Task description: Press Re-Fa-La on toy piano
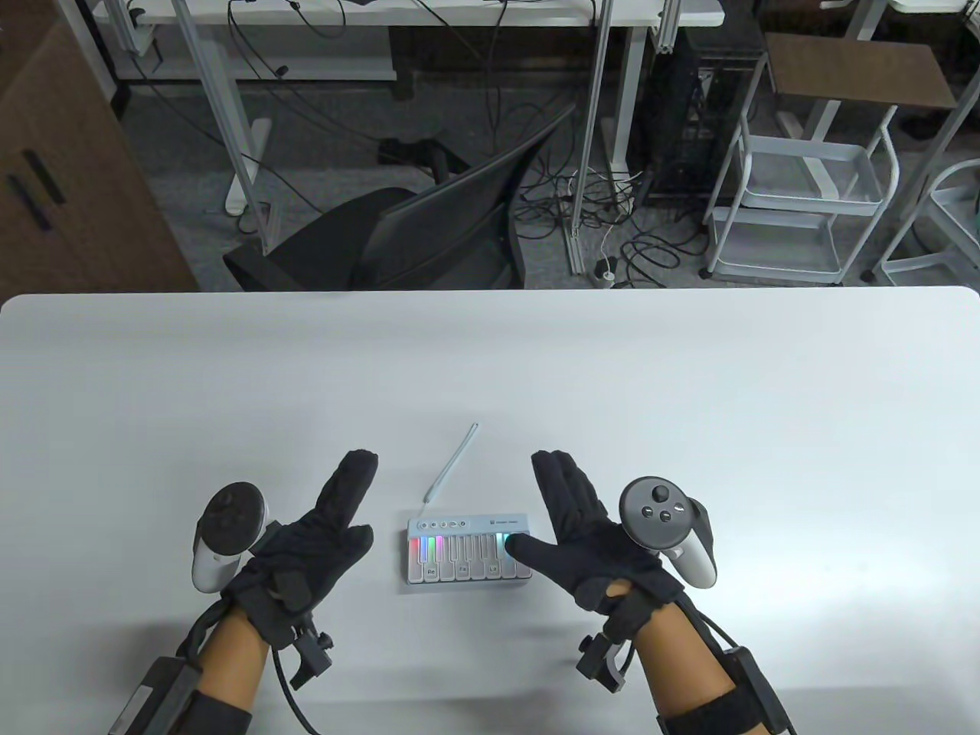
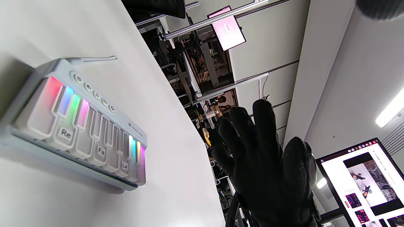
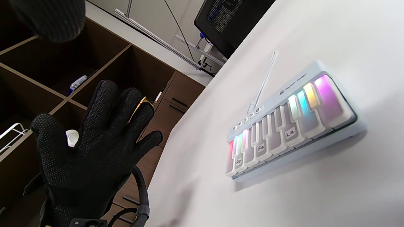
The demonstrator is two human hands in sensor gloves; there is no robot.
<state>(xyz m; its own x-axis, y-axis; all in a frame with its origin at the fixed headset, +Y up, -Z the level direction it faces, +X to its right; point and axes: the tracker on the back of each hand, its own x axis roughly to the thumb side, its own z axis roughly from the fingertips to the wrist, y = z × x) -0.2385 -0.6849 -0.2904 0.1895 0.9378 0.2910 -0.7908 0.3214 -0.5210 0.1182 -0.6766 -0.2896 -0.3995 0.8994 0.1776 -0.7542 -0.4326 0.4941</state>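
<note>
The toy piano (image 1: 468,550) lies flat on the white table (image 1: 689,398), near the front. Its keys are marked Re (image 1: 430,571), Fa (image 1: 462,570) and La (image 1: 493,570). Keys at both ends glow in colours. My left hand (image 1: 321,528) is open with its fingers spread, just left of the piano and apart from it. My right hand (image 1: 582,528) is open at the piano's right end, its thumb over the rightmost keys. In the right wrist view the piano (image 3: 284,126) has nothing touching its keys. The left wrist view shows the piano (image 2: 79,126) with the right hand (image 2: 268,170) raised beyond it.
A thin white cable (image 1: 452,463) runs from the piano's back edge toward the far side of the table. A black office chair (image 1: 429,230) stands behind the table's far edge. A white trolley (image 1: 804,207) stands on the floor at the back right.
</note>
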